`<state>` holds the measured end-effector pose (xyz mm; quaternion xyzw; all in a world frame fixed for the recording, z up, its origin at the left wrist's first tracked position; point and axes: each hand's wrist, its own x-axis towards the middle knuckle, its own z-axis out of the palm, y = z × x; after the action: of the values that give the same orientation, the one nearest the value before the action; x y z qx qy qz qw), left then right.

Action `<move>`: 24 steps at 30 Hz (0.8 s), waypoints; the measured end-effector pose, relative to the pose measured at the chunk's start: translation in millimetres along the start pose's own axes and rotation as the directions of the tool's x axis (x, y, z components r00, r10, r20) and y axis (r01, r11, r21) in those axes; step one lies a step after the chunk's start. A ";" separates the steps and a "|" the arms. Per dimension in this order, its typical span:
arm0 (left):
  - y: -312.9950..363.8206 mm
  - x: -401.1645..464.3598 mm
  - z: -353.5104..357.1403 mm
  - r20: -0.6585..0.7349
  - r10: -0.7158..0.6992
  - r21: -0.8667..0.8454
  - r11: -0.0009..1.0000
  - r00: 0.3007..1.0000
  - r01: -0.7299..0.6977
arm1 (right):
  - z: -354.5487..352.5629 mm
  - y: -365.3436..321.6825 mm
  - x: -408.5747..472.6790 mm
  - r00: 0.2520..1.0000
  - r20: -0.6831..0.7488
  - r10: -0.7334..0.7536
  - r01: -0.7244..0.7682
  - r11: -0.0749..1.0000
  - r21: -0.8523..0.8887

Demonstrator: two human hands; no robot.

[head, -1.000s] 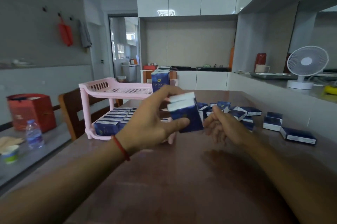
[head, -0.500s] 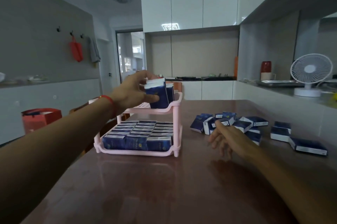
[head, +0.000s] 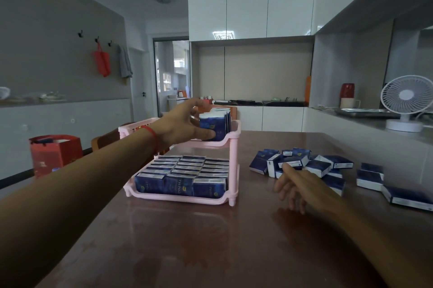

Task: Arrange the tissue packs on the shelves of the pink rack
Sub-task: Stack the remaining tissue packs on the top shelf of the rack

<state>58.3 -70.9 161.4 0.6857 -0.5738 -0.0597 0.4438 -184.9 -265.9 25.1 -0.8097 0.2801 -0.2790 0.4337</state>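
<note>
Left hand: the left hand (head: 182, 123), a red band at its wrist, reached in from the lower left to the upper shelf at frame centre, thumb and fingers closed around a blue tissue pack (head: 212, 129).
Held pack: it stood upright at the near right end of the top shelf, pressed against a few more upright packs (head: 227, 121) just behind it.
Right hand: the right hand (head: 302, 186) hung low over the surface at right of centre, fingers loosely spread and slightly curled, holding nothing, its fingertips close to the loose pile.
Pink rack: the pink rack (head: 233, 145) stood on the surface at centre, two tiers on short legs.
Lower shelf: it was filled with rows of blue packs (head: 182, 176) standing on edge, three across, touching one another.
Loose packs: a heap of packs (head: 302, 163) lay on the surface right of the rack, some flat, some tilted; a few more packs (head: 372, 176) lay apart toward the right edge of the frame.
Surface: the dark brown glossy surface (head: 187, 248) filled the lower half of the frame.
Surroundings: a white fan (head: 405, 102) stood on the counter at far right; a red bag (head: 55, 154) sat at mid left; a red tote (head: 102, 61) hung from a wall hook at upper left.
</note>
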 end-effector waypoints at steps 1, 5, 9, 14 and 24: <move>-0.2 0.1 -0.5 0.007 -0.013 -0.003 1.000 1.000 0.013 | -0.2 0.6 0.2 1.000 -0.001 0.000 0.000 1.000 -0.016; -0.4 0.4 -4.7 0.048 -0.064 0.074 0.995 0.997 0.060 | -0.4 1.7 0.9 1.000 0.011 0.010 -0.010 0.999 -0.034; -2.1 1.7 -9.9 0.069 -0.097 0.112 0.990 0.993 0.089 | -0.5 1.6 2.4 1.000 0.023 0.020 -0.019 0.999 -0.044; -2.1 3.6 -9.8 0.098 -0.092 0.069 0.994 0.991 0.085 | 0.5 2.2 2.6 1.000 0.026 0.012 -0.010 0.997 -0.073; -5.2 9.7 -6.5 0.040 0.038 0.151 0.988 0.998 -0.044 | 1.3 2.6 3.5 0.999 0.053 0.006 -0.001 0.995 -0.100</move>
<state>69.2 -75.8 165.9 0.7044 -0.5988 -0.0197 0.3807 -182.2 -268.9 23.0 -0.8370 0.2837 -0.2424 0.4003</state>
